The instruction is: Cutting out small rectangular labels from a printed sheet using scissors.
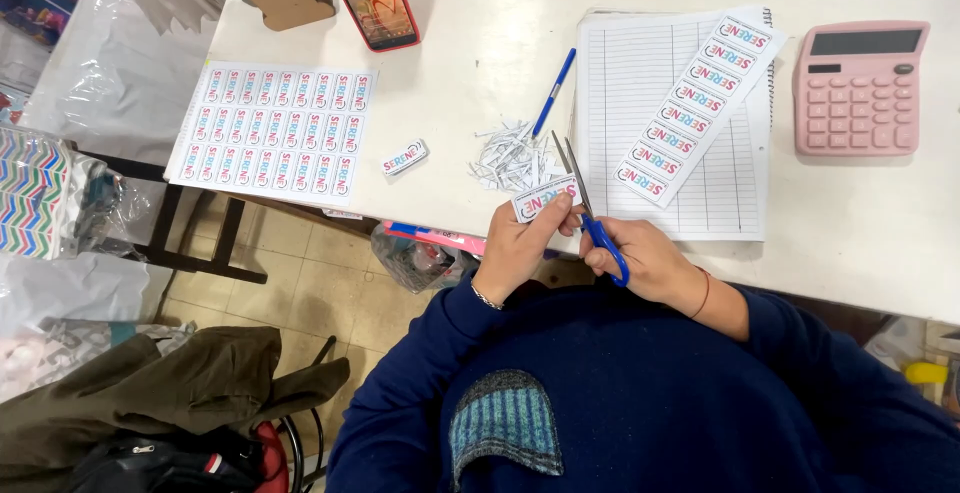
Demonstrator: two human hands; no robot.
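scissors (590, 215): bright metal blades, glossy blue plastic handles | label (545, 196): smooth printed paper | label sheet (275, 131) near tabletop's left edge: slightly glossy paper | tabletop (480, 83): smooth matt white | calculator (860, 88): matt pink plastic | notebook (670, 123): matt lined paper | scraps (510, 153): thin paper
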